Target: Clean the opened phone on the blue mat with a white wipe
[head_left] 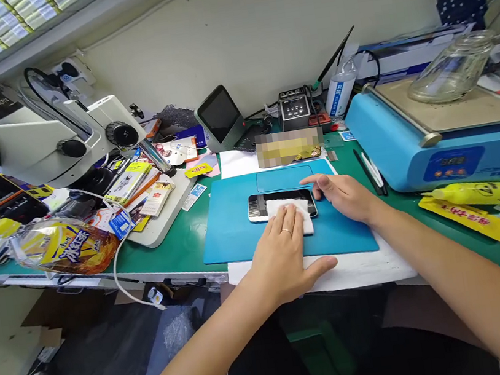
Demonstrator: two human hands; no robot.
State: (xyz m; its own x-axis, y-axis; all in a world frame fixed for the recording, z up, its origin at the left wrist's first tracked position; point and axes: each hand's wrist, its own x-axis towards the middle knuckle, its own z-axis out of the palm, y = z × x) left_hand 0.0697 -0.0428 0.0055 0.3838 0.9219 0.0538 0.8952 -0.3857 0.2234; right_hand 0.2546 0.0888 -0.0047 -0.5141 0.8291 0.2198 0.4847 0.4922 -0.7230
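Note:
A phone (257, 209) with a dark, streaked face and a light edge lies flat on the blue mat (228, 234). Over its right part is a folded white wipe (305, 224). My left hand (281, 245) rests on this wipe, fingers stretched flat and thumb out to the side; a ring is on one finger. At the phone's right end is my right hand (342, 196), its index finger stretched out and the others loosely bent, with nothing visible in them. Just behind the phone, a thin phone-sized rectangle with a dark outline (283, 178) lies on the mat.
On the left stand a microscope (48, 141) and a bagged drink bottle (67, 247). A screen device (221, 117) and a soldering station (294, 110) are at the back. To the right are a blue heating machine (412, 152), tweezers (372, 169) and a yellow bottle (483, 193).

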